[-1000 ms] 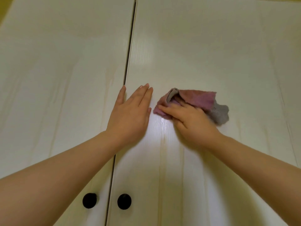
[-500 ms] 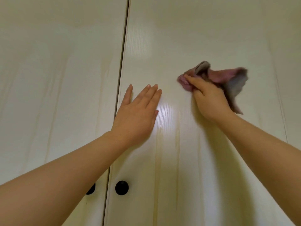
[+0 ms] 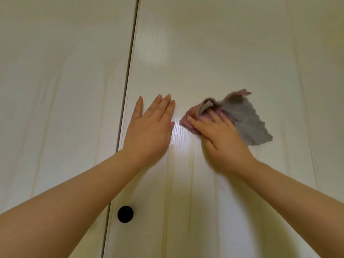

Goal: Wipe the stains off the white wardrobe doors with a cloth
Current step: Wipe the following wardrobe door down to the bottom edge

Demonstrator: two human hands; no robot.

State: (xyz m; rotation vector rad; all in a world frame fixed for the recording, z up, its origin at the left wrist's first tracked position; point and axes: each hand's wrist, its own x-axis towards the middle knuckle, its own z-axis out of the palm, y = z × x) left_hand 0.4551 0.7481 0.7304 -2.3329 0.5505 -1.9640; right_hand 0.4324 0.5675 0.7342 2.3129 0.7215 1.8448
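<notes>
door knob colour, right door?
Black: a round knob low on the right wardrobe door, beside the gap between the doors. Head view, the only one.

I see the right wardrobe door (image 3: 232,53) as a smooth, cream-white panel with faint wood-grain streaks and a semi-gloss sheen. Where the glare falls, fine horizontal ribbing shows in the finish. The left wardrobe door (image 3: 65,90) has the same grained, laminate-like surface and looks duller to me. The cloth (image 3: 247,120) is soft, fuzzy fabric, grey on one face and pinkish on the other, with a ragged edge. The knob (image 3: 125,214) looks black and matt.
</notes>
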